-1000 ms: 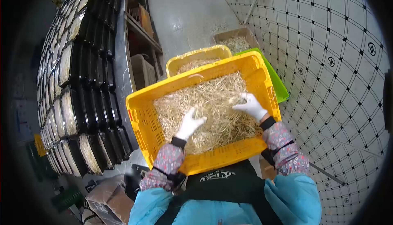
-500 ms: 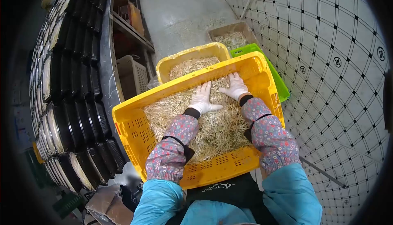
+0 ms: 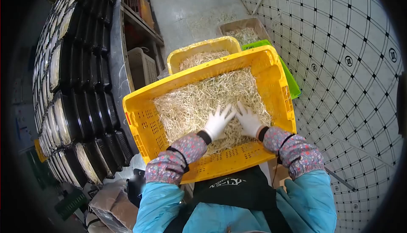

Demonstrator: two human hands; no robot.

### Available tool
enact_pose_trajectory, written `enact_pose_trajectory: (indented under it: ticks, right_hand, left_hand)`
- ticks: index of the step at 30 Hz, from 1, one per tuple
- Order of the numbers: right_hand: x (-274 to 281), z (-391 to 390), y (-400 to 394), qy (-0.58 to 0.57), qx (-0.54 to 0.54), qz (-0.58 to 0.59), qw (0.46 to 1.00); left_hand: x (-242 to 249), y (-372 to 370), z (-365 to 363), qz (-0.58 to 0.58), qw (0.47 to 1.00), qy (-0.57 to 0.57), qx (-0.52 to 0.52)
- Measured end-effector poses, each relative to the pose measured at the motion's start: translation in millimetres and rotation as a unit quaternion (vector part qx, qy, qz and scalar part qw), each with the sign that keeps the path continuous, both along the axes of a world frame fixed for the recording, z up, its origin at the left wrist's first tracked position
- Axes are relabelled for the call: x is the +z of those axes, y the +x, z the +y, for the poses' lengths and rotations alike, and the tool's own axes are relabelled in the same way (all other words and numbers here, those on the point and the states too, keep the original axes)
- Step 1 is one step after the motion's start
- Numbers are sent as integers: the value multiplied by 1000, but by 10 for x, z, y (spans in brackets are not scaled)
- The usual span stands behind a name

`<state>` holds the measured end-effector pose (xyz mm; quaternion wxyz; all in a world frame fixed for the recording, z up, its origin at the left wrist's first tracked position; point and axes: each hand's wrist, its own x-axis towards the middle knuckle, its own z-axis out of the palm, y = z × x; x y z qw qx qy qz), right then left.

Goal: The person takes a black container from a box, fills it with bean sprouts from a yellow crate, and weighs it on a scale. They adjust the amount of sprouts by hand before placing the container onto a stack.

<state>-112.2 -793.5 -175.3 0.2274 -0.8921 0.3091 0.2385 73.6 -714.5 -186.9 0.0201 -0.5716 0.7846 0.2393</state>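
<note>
A large yellow crate [image 3: 148, 129] with perforated ends stands tilted in front of my body. It holds a wide layer of pale, straw-like strands [image 3: 190, 99]. My left hand [image 3: 217, 122], in a white glove, rests on the strands near the crate's near side with its fingers spread. Close to its right, my right hand [image 3: 249, 120], also gloved in white, lies on the strands with fingers apart. The fingertips of both hands nearly meet. Neither hand grips anything.
Beyond the crate are a smaller yellow tub [image 3: 173, 63], a brown box [image 3: 263, 30] and a green crate [image 3: 292, 80]. Stacked black trays [image 3: 87, 118] line the left, beside a metal shelf [image 3: 121, 59] with a white basket [image 3: 148, 69]. A patterned wall [image 3: 335, 84] rises at right.
Both hands have moved from the crate's far side back toward my body, and closer together. More strands show at the far side. The view has shifted slightly.
</note>
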Motion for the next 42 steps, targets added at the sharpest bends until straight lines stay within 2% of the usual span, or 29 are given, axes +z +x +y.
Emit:
enact_pose_trajectory:
  ticks: [1, 3, 5, 7, 8, 9, 10, 11, 12, 13, 15, 16, 17, 19, 20, 22, 23, 25, 26, 27, 29, 32, 33, 34, 35, 36, 37, 40, 42]
  right_hand:
    - [-72, -108, 1, 2, -1, 0, 1000]
    - [-68, -357, 40, 167, -102, -12, 981]
    - [237, -513, -40, 149, -102, -93, 979]
    - [416, -569, -32, 138, -102, -174, 970]
    - [447, -576, -9, 283, -204, -279, 895]
    - [477, -540, -6, 415, -296, -367, 778]
    - [349, -518, -2, 276, -220, -317, 881]
    - [426, -458, 74, 193, -171, -345, 903]
    - [460, -508, 157, 231, -209, -385, 869]
    - [488, -373, 152, 284, -254, -409, 829]
    - [428, -224, 209, 336, -279, -404, 804]
    - [411, -275, 312, 372, -297, -408, 779]
    - [455, -307, 348, 314, -249, -385, 832]
    - [453, -229, 396, 461, -298, -360, 754]
    - [374, -186, 405, 462, -290, -363, 756]
    - [74, -92, 376, 312, -132, -327, 882]
    - [4, -106, 341, 316, -130, -325, 882]
    - [-133, -208, 344, 207, -253, -224, 918]
    - [-204, -211, 362, 192, -270, -206, 921]
    - [-210, -148, 435, 192, -267, -207, 921]
    - [-136, 146, 686, 158, -303, -115, 933]
    - [-198, 712, 1080, 132, -261, -85, 953]
    - [-179, 784, 1155, 124, -244, -95, 957]
    - [-174, 763, 1154, 123, -243, -95, 958]
    - [-172, 725, 1141, 249, -311, -166, 902]
    - [-160, 667, 1136, 368, -369, -233, 821]
    - [-89, 566, 1101, 369, -368, -234, 821]
    - [723, 136, 978, 651, -338, -309, 606]
    - [474, 44, 920, 635, -345, -293, 627]
  left_hand:
    - [-34, -16, -90, 8, 998, 52, 37]
    - [-95, 31, -210, 69, 990, 96, 75]
    - [54, 88, -241, 131, 975, 139, 117]
    - [613, 225, -195, 359, 910, -57, 202]
    - [727, 239, -172, 393, 886, -76, 233]
    - [652, 257, -52, 391, 886, -75, 237]
    - [493, 306, 65, 358, 896, -24, 262]
    - [521, 389, 29, 322, 903, 18, 284]
    - [543, 415, 83, 387, 861, 79, 322]
    - [529, 409, 220, 384, 858, 90, 331]
    - [653, 461, 303, 399, 818, 62, 409]
    - [758, 504, 332, 414, 823, 73, 382]
    - [767, 582, 311, 410, 825, 61, 383]
    - [736, 525, 622, 417, 821, 53, 386]
    - [700, 542, 738, 415, 821, 45, 389]
    - [545, 652, 986, 428, 820, 73, 374]
    - [476, 750, 1104, 428, 818, 74, 378]
    - [310, 1012, 1363, 274, 862, 29, 425]
    - [89, 1090, 1482, 273, 814, 37, 512]
    - [-82, 1121, 1510, 272, 813, 34, 514]
    - [-304, 1116, 1488, 228, 722, 169, 631]
    - [-642, 644, 1252, 302, 664, 229, 645]
    - [-940, 505, 1258, 376, 559, 231, 702]
    - [-731, 430, 1164, 453, 473, 224, 722]
    - [-357, 380, 1066, 524, 381, 214, 731]
    - [-86, 373, 1026, 524, 380, 212, 732]
    - [146, 378, 1012, 577, 386, 194, 693]
    - [504, 413, 1038, 641, 397, 155, 638]
    - [613, 411, 1052, 659, 409, 140, 616]
